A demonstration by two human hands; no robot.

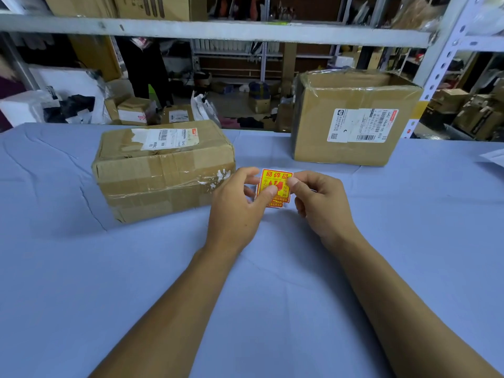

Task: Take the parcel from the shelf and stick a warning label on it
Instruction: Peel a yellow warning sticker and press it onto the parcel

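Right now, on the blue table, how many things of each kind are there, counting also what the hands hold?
Boxes: 2, a low box on the left and a taller box on the right.
Label: 1, a red and yellow label held by the left hand and right hand.
White sheet: 1, a sheet cut by the right edge.
Total: 4

Both hands hold a red-and-yellow label [275, 186] above the bench [81, 268], which is covered in blue cloth. The left hand [237, 205] pinches the label's lower left side with thumb on its face; the right hand [319, 203] pinches its right edge. Just left of the label lies a taped, dented box [163, 167] with a white shipping slip on top. Behind and right of the label stands a bigger box [351, 118], well apart, its slip facing the camera.
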